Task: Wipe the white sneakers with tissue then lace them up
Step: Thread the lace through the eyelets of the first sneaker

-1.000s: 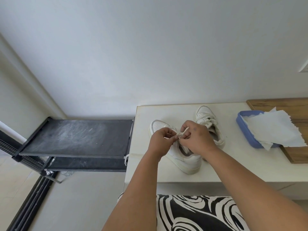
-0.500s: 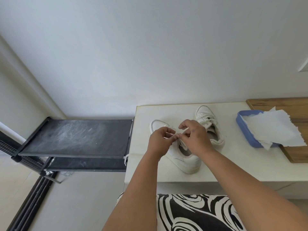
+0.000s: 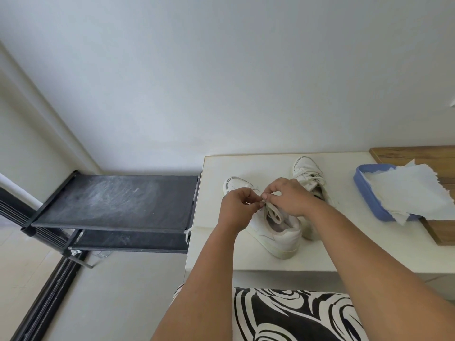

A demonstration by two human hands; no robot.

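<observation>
Two white sneakers stand on the white table. The near sneaker points away from me, heel toward the front edge. Over its tongue my left hand and my right hand meet, each pinching the white lace between fingertips. The hands hide the eyelets and most of the lace. The far sneaker stands just behind my right hand, its laces loosely crossed. White tissue lies across a blue tray at the right.
A wooden board lies under the tray at the table's right end. A black two-tier rack stands against the table's left side. The wall is close behind. A black-and-white patterned fabric is below the table's front edge.
Both hands stay over the near sneaker's tongue. My fingertips have drawn closer together on the lace, and my right hand has shifted slightly left.
</observation>
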